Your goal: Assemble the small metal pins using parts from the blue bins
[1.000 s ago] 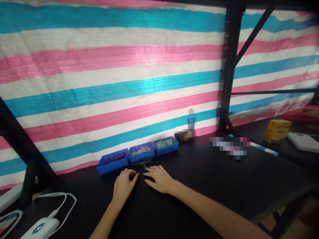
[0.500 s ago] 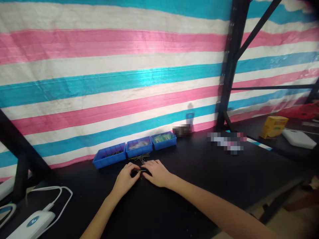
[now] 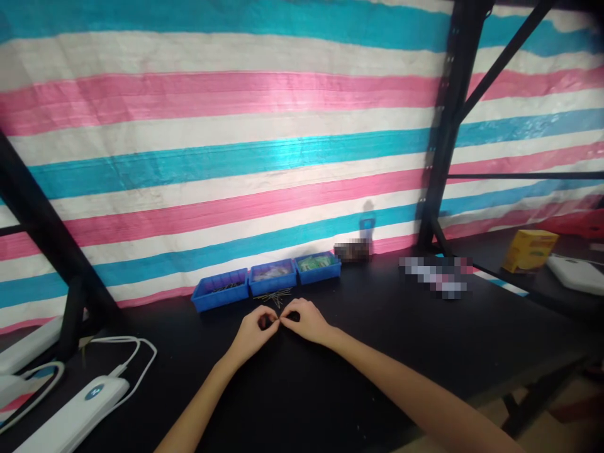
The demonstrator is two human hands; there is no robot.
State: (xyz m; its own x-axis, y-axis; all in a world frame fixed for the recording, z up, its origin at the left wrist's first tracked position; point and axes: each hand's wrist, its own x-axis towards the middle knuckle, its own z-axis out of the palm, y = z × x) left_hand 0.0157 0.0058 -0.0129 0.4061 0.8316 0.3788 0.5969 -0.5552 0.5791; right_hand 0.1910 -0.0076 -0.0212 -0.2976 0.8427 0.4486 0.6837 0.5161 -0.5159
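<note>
Fingertips nearly meeting, my left hand [image 3: 257,332] and my right hand [image 3: 307,319] are both closed in a pinch just above the black table. The thin stick seen between the left fingers a moment ago is now mostly hidden by them. What the right fingertips pinch is too small to make out. Just beyond the hands lies a loose pile of thin sticks [image 3: 276,296]. Behind it stand a blue bin of small dark pieces [image 3: 221,290], a blue bin with clear plastic pieces [image 3: 272,277] and a blue bin with green-and-clear packets [image 3: 318,267].
On the left, a white power bank [image 3: 78,412] with a white cable [image 3: 150,362] rests on the black table [image 3: 292,402]. A yellow box [image 3: 529,250] and a flat white device [image 3: 576,274] are at the far right. A black frame post [image 3: 443,145] rises before the striped sheet.
My right hand has closed from spread fingers into a pinch against the left fingertips. The thin stick between them is now hidden. The view has shifted slightly left.
</note>
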